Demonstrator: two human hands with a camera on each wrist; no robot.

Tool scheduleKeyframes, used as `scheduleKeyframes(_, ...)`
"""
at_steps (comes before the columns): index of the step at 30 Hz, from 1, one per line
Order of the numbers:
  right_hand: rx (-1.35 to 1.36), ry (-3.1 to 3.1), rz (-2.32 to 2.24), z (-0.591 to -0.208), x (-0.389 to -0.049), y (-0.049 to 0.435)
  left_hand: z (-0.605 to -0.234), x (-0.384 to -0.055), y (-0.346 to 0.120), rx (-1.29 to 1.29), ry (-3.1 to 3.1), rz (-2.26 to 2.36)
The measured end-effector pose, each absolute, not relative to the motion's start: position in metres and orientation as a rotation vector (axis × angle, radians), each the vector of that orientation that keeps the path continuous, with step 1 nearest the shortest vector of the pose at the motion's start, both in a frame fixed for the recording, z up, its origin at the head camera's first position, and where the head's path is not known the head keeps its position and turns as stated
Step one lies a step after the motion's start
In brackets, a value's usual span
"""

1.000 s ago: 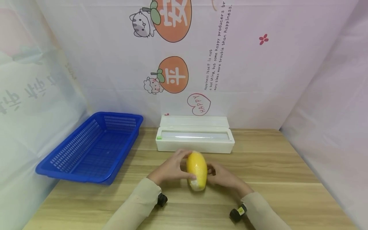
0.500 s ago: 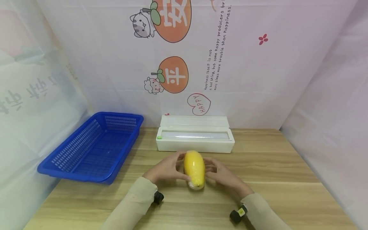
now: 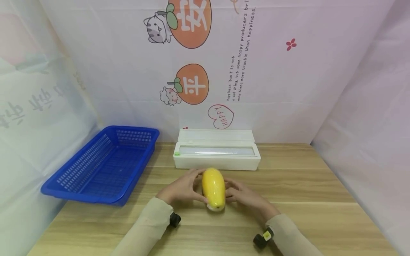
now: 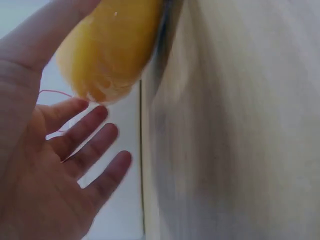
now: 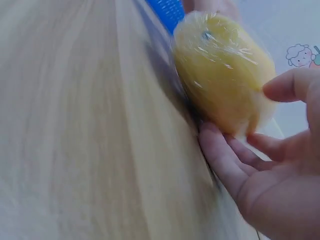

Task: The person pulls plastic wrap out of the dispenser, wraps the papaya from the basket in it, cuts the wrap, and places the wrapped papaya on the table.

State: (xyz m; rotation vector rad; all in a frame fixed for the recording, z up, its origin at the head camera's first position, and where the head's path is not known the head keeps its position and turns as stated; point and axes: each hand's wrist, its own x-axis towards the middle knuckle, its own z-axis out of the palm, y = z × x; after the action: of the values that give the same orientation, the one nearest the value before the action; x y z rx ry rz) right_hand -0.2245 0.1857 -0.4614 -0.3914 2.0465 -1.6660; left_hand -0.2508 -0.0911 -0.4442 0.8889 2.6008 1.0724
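Observation:
A long, rounded yellow fruit (image 3: 213,188), wrapped in shiny clear film, is between both hands over the wooden table. My left hand (image 3: 183,187) grips it from the left, thumb near the close end and index finger at the far end. In the left wrist view that hand's other fingers (image 4: 95,147) spread away from the fruit (image 4: 112,47). From the right, my right hand (image 3: 245,195) holds its side. The right wrist view has the thumb (image 5: 287,89) on the film and several fingertips low on the fruit (image 5: 225,75). Creases and a small dark stem spot show there.
A white cling film dispenser (image 3: 217,163) stands behind the hands, its lid raised and a green slider (image 3: 177,154) at its left end. To the left sits a blue plastic basket (image 3: 128,188). Printed white cloth (image 3: 272,89) rises behind the wooden table (image 3: 288,170).
The fruit has shifted slightly left and turned, so the whitish bunched film at its near end shows less. Both hands moved left with it, and the right fingers spread along its side.

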Motion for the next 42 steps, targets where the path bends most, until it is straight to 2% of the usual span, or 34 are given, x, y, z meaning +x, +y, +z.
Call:
scheduleKeyframes(6, -0.362, 2.012, -1.787, -0.458, -0.220, 0.187, -0.447, -0.254, -0.088, 0.963, 2.647, 1.000)
scheduleKeyframes(18, -0.482, 2.175, -1.689, -0.454, -0.220, 0.188, -0.453, -0.256, -0.078, 1.014, 2.645, 1.018)
scheduleKeyframes(27, -0.363, 2.266, -1.745, -0.456, -0.222, 0.181, -0.461, -0.262, -0.069, 1.108, 2.541, 1.195)
scheduleKeyframes(33, -0.337, 2.318, -1.734, -0.458, -0.224, 0.179, -0.459, -0.257, -0.071, 1.014, 2.338, 1.325)
scheduleKeyframes(42, -0.381, 2.322, -1.715, -0.459, -0.224, 0.178, -0.461, -0.259, -0.074, 0.933, 2.413, 1.244)
